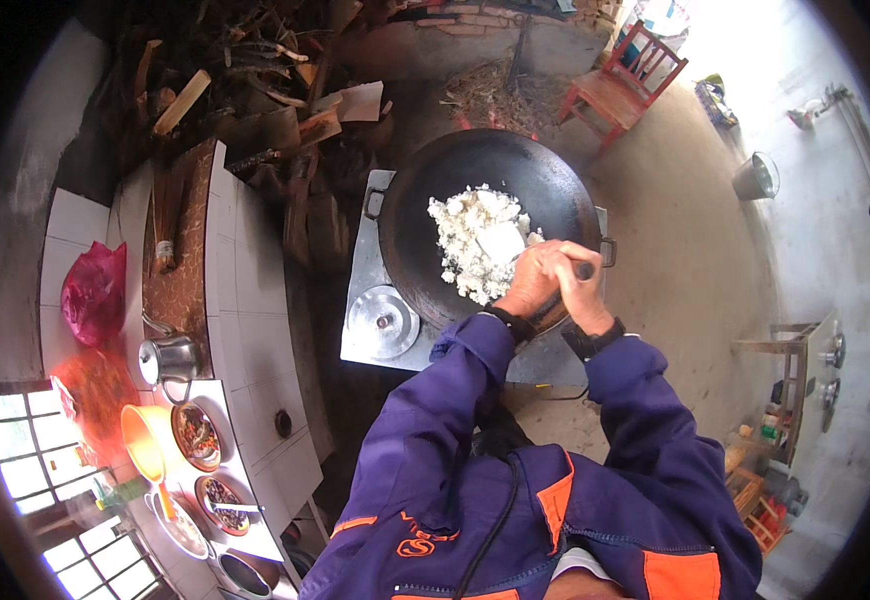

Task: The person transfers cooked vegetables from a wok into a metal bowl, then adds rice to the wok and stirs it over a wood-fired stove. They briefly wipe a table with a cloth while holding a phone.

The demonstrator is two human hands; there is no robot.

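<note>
Before me a large black wok [427, 247] sits on a metal stove top [364, 300]. White crumbly food [469, 217] lies heaped in its middle; I cannot tell what kind. Both hands grip the spatula handle [583, 271], its dark end pointing up at me. My left hand [531, 279] is wrapped round the handle lower down, partly behind my right hand [581, 292], which holds near the end. The spatula's pale blade [502, 241] rests in the food, and part of its shaft is hidden by my fingers.
A round metal lid [383, 321] lies on the stove's left corner. Left stands a tiled counter with a kettle [172, 358], an orange basin [142, 442] and two bowls of food [196, 437]. Firewood [182, 103] is piled behind. A red wooden chair [615, 94] and metal bucket [754, 178] stand right.
</note>
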